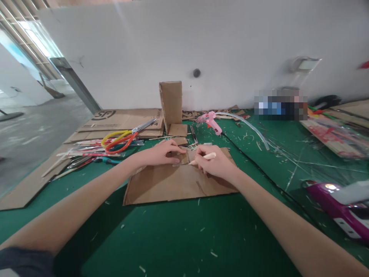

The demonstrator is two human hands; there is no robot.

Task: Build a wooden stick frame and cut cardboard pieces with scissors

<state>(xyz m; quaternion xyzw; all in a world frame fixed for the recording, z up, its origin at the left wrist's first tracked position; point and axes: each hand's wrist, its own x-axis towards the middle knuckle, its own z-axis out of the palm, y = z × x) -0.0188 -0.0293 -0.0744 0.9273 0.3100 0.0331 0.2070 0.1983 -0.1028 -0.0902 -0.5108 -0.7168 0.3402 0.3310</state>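
Marking beside the small cardboard piece (pixel 182 159), which lay on the large cardboard sheet (pixel 170 184) on the table (pixel 161 238), seemed your step in hand. Your right fingers (pixel 199 160) gripped the pale pen (pixel 210 156); your left fingers (pixel 172 149), parted, rested on the piece. Any next stroke called for keeping it quite still.

Looks like a makeshift craft workshop, maybe a room w/ unfinished bits. Green bench (pixel 161 234) strewn w/ pale scraps & clear strands; on it a pink glue gun (pixel 213 123) w/ black cord, scissors (pixel 119 140) w/ yellow & orange handles, cut cardboard (pixel 31 184), incl. a flattened box (pixel 123 119) marked "SF", & a purple device (pixel 337 207) at right. Plain white wall (pixel 144 50) behind. At left, bare grey floor (pixel 37 130), approx. concrete-looking, w/ a broom (pixel 52 90) & exposed metal-looking framing (pixel 21 19) up top.
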